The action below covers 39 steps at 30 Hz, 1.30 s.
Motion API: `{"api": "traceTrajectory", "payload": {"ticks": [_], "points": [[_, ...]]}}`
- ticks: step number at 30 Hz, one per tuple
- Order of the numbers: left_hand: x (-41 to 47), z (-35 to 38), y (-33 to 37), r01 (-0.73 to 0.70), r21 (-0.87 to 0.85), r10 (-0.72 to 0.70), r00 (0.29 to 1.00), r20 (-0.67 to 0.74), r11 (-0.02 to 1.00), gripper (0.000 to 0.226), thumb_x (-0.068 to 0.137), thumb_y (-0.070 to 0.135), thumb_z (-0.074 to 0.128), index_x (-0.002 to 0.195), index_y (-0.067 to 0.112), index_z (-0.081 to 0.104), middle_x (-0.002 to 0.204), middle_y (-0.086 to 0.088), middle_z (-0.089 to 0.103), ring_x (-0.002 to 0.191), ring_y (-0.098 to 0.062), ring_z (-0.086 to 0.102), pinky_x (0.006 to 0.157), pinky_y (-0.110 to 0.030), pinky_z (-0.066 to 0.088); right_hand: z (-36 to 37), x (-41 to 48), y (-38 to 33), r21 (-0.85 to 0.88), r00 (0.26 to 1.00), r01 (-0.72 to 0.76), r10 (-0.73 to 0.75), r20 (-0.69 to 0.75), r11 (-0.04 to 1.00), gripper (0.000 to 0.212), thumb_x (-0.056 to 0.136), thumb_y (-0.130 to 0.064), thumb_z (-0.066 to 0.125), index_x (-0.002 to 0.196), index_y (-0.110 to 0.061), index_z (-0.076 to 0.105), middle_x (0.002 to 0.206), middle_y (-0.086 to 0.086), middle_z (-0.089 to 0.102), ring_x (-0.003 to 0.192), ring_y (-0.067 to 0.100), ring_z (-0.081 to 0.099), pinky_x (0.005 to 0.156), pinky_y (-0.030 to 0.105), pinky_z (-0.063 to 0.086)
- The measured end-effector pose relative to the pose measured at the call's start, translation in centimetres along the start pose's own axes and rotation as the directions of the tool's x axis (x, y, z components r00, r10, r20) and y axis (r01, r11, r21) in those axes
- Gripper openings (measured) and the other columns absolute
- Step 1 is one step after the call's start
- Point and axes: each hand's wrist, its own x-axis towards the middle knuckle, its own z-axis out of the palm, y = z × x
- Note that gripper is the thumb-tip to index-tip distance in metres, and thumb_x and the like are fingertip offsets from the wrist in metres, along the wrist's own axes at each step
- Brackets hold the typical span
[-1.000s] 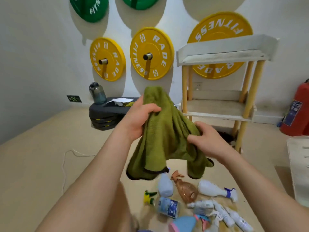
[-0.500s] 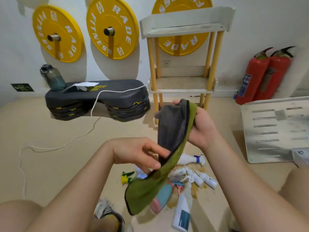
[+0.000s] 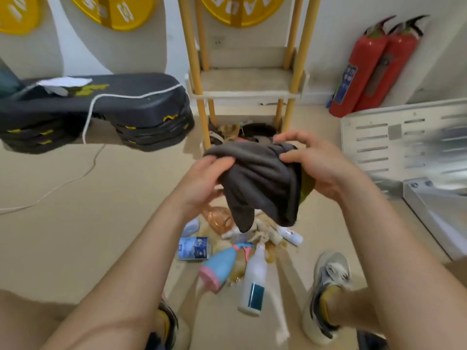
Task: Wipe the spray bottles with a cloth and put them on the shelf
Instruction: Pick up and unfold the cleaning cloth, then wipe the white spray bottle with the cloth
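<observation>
Bunches the cloth [image 3: 260, 183] into a grey wad, no longer a long hanging strip as half a second ago. Grips its left edge with the left hand [image 3: 202, 183], thumb on top. Pinches the right end with the right hand [image 3: 316, 165], fingers curled over the folds. Holds it in the air, nearer than the shelf [image 3: 247, 82], above the spray bottles [image 3: 252, 276] heaped on the floor [image 3: 75, 210]. Looks like the readying step, with nothing wiped or shelved yet. Next calls for freeing one hand and picking up a bottle.

Beige floor [image 3: 75, 210], spray bottles [image 3: 254, 279] lying scattered
</observation>
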Motion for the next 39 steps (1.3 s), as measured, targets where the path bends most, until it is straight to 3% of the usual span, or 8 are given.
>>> {"api": "traceTrajectory", "payload": {"ticks": [6,11,14,16,20,23,31,39], "points": [[1.5,0.4,-0.4,-0.082,0.469,0.005,0.987,0.163,0.879,0.011,0.088,0.018,0.072,0.099,0.018,0.069,0.082,0.008,0.074,0.075,-0.004,0.070,0.060,-0.015,0.052,-2.7,1.5,6.6,-0.270,0.881,-0.178,0.030,-0.473,0.946,0.024,0.089,-0.011,0.048,0.092,-0.022,0.068,0.103,0.005,0.067,0.096,0.025,0.060,0.078,0.033,0.049],[1.9,2.1,-1.3,0.032,0.181,-0.071,0.975,0.212,0.983,0.018,0.087,0.003,0.069,0.104,0.006,0.063,0.089,-0.008,0.073,0.081,-0.020,0.071,0.068,-0.029,0.059,-4.7,1.5,9.0,-0.682,0.889,-0.258,-0.108,-0.445,0.684,0.029,0.083,-0.011,0.049,0.087,-0.019,0.077,0.112,0.014,0.064,0.109,0.034,0.056,0.090,0.035,0.049],[2.3,3.9,-2.0,0.105,-0.169,-0.038,0.933,0.358,0.980,0.026,0.087,-0.003,0.060,0.111,0.004,0.061,0.091,-0.009,0.070,0.082,-0.018,0.069,0.074,-0.027,0.058,-3.5,0.9,9.2,-0.414,0.977,-0.083,-0.008,-0.213,0.907,0.028,0.079,0.001,0.049,0.069,-0.017,0.068,0.080,0.002,0.063,0.087,0.016,0.058,0.076,0.030,0.045],[2.8,4.9,-2.4,0.138,-0.293,-0.004,0.910,0.415,0.946,0.029,0.088,0.001,0.055,0.117,0.005,0.059,0.096,-0.012,0.068,0.087,-0.021,0.068,0.081,-0.031,0.057,-1.9,0.1,9.7,-0.087,0.986,-0.151,0.156,0.056,0.985,0.019,0.089,-0.017,0.054,0.090,-0.007,0.071,0.087,0.012,0.068,0.085,0.018,0.058,0.080,0.039,0.047],[3.1,5.1,-3.3,0.173,-0.235,-0.068,0.915,0.397,0.956,0.031,0.097,0.001,0.050,0.127,0.010,0.057,0.106,-0.012,0.068,0.095,-0.022,0.068,0.086,-0.034,0.056,-1.6,-1.5,10.9,0.199,0.925,-0.340,0.288,0.250,0.919,0.060,0.090,-0.058,0.052,0.125,-0.011,0.065,0.110,0.009,0.071,0.095,0.022,0.066,0.081,0.033,0.051],[3.9,5.2,-4.5,0.139,-0.028,-0.126,0.953,0.276,0.990,0.029,0.097,0.005,0.057,0.124,0.012,0.062,0.103,-0.008,0.073,0.093,-0.019,0.071,0.082,-0.033,0.058,-2.4,-2.5,11.0,0.423,0.898,-0.406,0.270,0.347,0.810,0.057,0.085,-0.052,0.053,0.119,-0.008,0.069,0.121,0.017,0.069,0.111,0.027,0.067,0.097,0.039,0.054],[5.6,6.0,-14.2,0.395,-0.026,-0.396,0.912,-0.109,0.918,0.028,0.089,0.038,0.070,0.109,0.019,0.064,0.101,-0.008,0.069,0.081,-0.014,0.066,0.065,-0.029,0.053,-1.3,-6.1,17.0,0.785,0.827,-0.473,0.508,0.240,0.400,0.045,0.096,-0.036,0.048,0.098,-0.003,0.078,0.099,0.014,0.075,0.087,0.023,0.074,0.077,0.034,0.060],[0.1,5.0,-28.4,0.557,0.637,-0.588,0.785,-0.194,0.533,0.050,0.092,0.038,0.063,0.133,0.011,0.052,0.133,-0.008,0.058,0.122,-0.029,0.055,0.100,-0.034,0.041,-0.1,-5.6,22.9,0.796,0.707,-0.511,0.685,0.174,0.325,0.049,0.101,-0.034,0.043,0.084,-0.002,0.077,0.075,0.011,0.075,0.063,0.021,0.073,0.060,0.026,0.057]]}}
